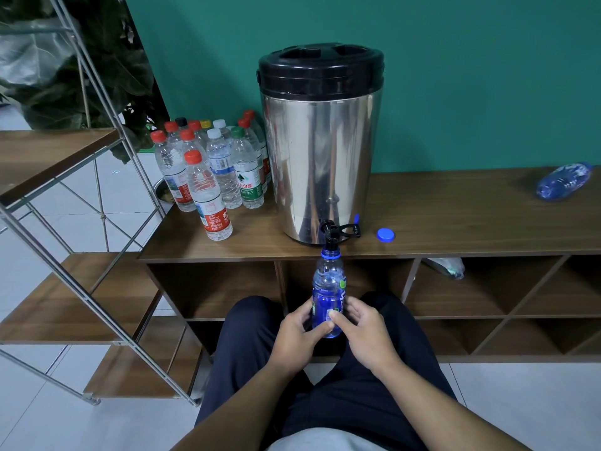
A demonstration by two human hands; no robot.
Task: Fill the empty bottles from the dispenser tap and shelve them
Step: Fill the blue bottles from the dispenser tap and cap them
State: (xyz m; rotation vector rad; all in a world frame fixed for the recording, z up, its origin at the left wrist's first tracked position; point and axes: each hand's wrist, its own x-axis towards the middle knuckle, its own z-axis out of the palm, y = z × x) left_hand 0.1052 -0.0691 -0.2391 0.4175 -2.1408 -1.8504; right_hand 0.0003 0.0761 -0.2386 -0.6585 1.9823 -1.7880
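Capped water bottles (208, 170), clustered on cabinet top (455, 209). Left hand (297, 333), fingers curled round blue bottle (327, 297), upright, uncapped, mouth under dispenser tap (331, 234). Right hand (364, 333), likewise gripping it. Blue cap (385, 235), beside steel dispenser (320, 141).

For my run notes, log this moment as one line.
step: filling | blue bottle uncapped, mouth under dispenser tap | left hand and right hand grip it | blue cap on cabinet top
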